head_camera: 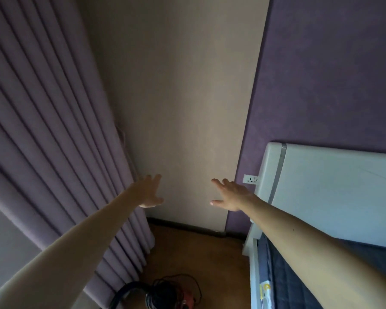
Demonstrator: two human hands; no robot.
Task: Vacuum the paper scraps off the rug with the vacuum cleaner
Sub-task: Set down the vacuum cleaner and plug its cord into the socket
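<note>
Your left hand and right hand were both stretched out ahead of you, fingers spread and relaxed, holding nothing and touching nothing that I could see. Below them, at the bottom edge of the view, the vacuum sat on the floor near the curtain, its hose curling left and its cord lying in loose loops beside it.

By my reading you had not yet begun cleaning: the step in hand was getting hold of the machine. The next move called for lowering your hands to it, and probably taking the cord to the socket beside the headboard; whether it was plugged in I could not tell.

Counted: two hands, one vacuum, one hose, one cord, one socket, one curtain, one headboard. No rug or scraps showed.
</note>
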